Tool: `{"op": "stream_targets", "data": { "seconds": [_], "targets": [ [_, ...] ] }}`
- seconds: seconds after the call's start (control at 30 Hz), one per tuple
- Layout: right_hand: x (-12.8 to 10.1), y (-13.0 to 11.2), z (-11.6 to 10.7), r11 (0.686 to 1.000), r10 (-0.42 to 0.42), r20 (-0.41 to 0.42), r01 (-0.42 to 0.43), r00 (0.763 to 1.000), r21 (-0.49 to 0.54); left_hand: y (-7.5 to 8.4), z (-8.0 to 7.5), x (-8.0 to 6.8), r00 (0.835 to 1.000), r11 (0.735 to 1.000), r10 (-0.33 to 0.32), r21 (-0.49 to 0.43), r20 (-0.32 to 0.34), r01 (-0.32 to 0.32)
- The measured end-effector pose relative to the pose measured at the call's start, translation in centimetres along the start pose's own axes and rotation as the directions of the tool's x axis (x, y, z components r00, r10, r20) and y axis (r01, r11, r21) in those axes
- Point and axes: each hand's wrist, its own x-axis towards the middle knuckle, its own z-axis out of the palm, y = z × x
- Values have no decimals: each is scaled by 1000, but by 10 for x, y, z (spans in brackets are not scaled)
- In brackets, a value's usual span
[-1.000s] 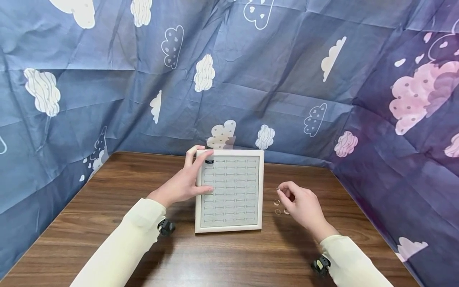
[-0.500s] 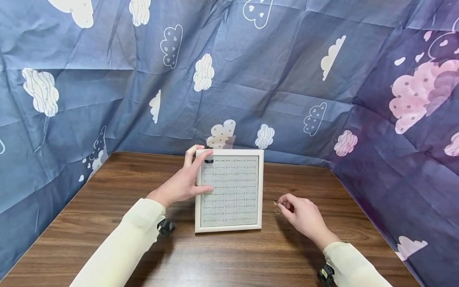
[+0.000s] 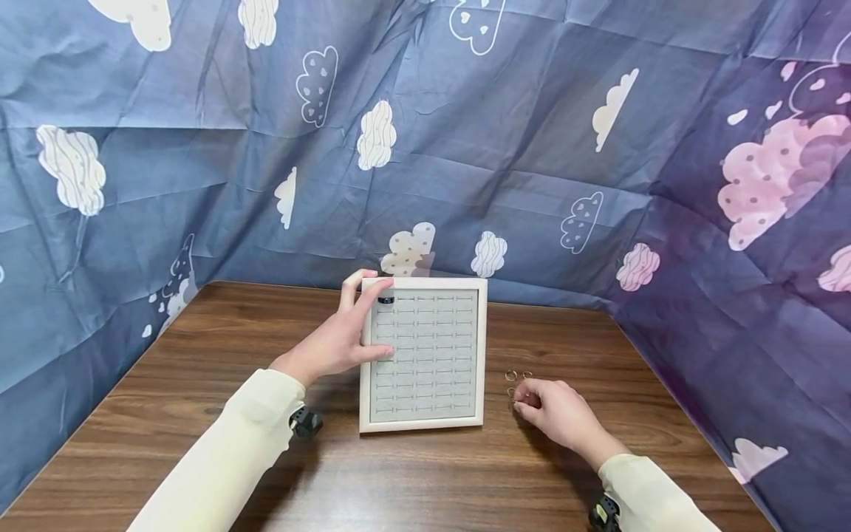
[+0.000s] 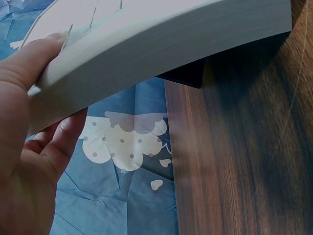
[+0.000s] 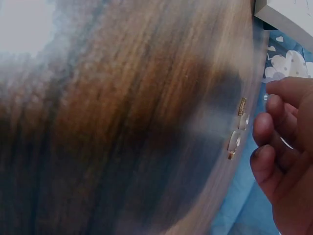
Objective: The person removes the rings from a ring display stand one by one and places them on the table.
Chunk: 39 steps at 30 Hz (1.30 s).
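Note:
A white-framed ring tray (image 3: 423, 423) with rows of grey slots lies on the wooden table (image 3: 425, 480). One dark ring (image 3: 385, 300) sits in its top-left slot. My left hand (image 3: 362, 318) grips the tray's left edge; in the left wrist view the thumb lies on top of the frame (image 4: 161, 39) and the fingers (image 4: 63, 142) curl beneath it. My right hand (image 3: 521, 403) rests on the table right of the tray, fingers curled down beside small gold rings (image 3: 510, 375). The right wrist view shows the rings (image 5: 237, 137) just ahead of the fingertips (image 5: 264, 127). Whether they pinch a ring is unclear.
A blue cloud-print cloth (image 3: 465, 148) hangs close behind the table and along both sides. The tray's far edge lies near the cloth. Bare wood shows in front of the tray and to its left (image 3: 219, 340).
My right hand has come down from above the table and drawn nearer, so its fingertips now sit at the gold rings. The left hand and the tray have stayed put.

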Motion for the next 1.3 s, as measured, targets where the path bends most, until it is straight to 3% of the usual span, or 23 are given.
{"op": "stream_targets", "data": {
  "seconds": [0.43, 0.97, 1.3],
  "targets": [
    [-6, 4, 8, 999, 47, 92, -47, 995, 7, -2, 1, 0, 1000, 1000, 4, -3, -2, -4],
    [-5, 8, 9, 999, -10, 112, 5, 994, 47, -1, 1, 0, 1000, 1000, 0, -3, -6, 0],
    [-5, 7, 5, 999, -2, 100, -3, 995, 51, 1, 0, 0, 1000, 1000, 3, -6, -4, -3]
  ]
}}
